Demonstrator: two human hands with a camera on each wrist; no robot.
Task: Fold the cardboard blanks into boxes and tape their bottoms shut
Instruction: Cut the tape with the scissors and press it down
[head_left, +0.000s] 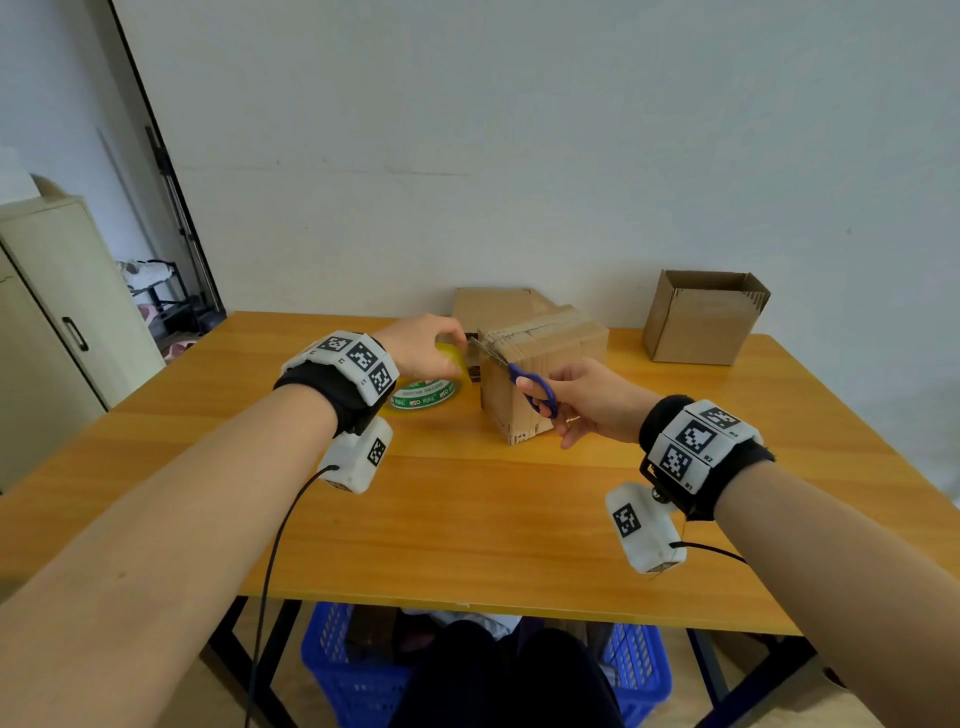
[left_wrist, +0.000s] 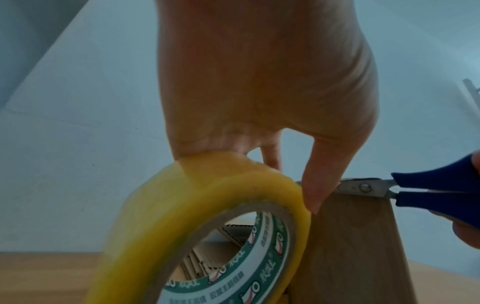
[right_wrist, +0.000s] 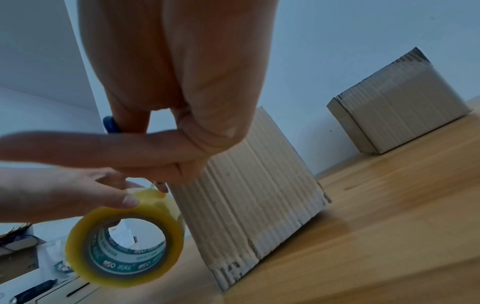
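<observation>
A folded cardboard box (head_left: 540, 374) stands mid-table with its taped side up. My left hand (head_left: 441, 343) grips a yellowish tape roll (head_left: 423, 387) from above, tilted against the box's left side. In the left wrist view the roll (left_wrist: 207, 226) fills the foreground beside the box wall (left_wrist: 350, 246). My right hand (head_left: 550, 400) holds blue-handled scissors (head_left: 519, 374). Their blades (left_wrist: 363, 188) lie at the box's top left edge, right by my left fingertips. The right wrist view shows the roll (right_wrist: 124, 244) and the box's ribbed side (right_wrist: 249, 195).
An open-topped box (head_left: 701, 317) stands at the back right by the wall. Flat cardboard (head_left: 493, 306) lies behind the middle box. A blue basket (head_left: 363, 670) sits under the wooden table (head_left: 467, 519). A cabinet (head_left: 62, 322) stands to the left.
</observation>
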